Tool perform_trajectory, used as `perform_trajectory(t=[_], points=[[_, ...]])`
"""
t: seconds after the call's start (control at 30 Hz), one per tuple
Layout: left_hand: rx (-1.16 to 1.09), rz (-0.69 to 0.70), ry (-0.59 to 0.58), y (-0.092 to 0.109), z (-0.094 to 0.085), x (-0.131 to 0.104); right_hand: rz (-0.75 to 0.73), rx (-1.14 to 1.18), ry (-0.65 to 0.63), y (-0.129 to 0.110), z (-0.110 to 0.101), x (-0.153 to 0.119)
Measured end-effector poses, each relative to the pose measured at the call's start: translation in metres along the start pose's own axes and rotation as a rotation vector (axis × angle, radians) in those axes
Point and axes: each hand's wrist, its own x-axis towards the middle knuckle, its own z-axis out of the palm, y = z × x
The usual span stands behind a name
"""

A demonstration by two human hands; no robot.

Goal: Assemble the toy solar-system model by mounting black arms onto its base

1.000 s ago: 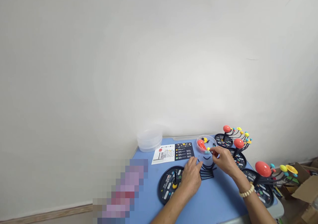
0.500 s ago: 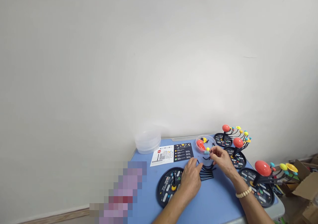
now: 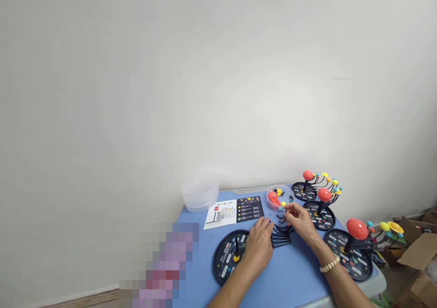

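My left hand (image 3: 260,243) rests palm down at the left ends of a row of thin black curved rods (image 3: 281,240), its fingers stretched forward. Beside and partly behind it lies a round black printed base (image 3: 225,264) with a short upright post (image 3: 236,246). Across the rods, my right hand (image 3: 302,223) is closed in a pinch above their curved ends. What sits between its fingertips is too small to make out. Just beyond is a clear round tub (image 3: 291,192) holding red half shells (image 3: 273,199) and small yellow and dark parts.
Three assembled planet models (image 3: 357,229) line the right side of the blue table (image 3: 194,253). A printed instruction sheet (image 3: 221,214) lies left of the tub. Stacked clear containers (image 3: 200,196) stand at the back left. Cardboard boxes (image 3: 418,244) sit beyond the right edge.
The whole view has shifted slightly, so everything appears a little further left. My right hand stays in a pinch over the rods; my left hand keeps its place beside them.
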Motion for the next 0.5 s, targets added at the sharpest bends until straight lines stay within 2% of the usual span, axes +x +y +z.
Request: perform_trajectory(t=[0.23, 0.5], points=[[-0.022, 0.022, 0.044, 0.0003, 0.0000, 0.0003, -0.053, -0.245, 0.079, 0.0067, -0.0062, -0.0003], [-0.039, 0.055, 0.104, -0.0040, 0.0070, 0.0007, -0.074, -0.464, 0.068, 0.0079, -0.0084, -0.0038]])
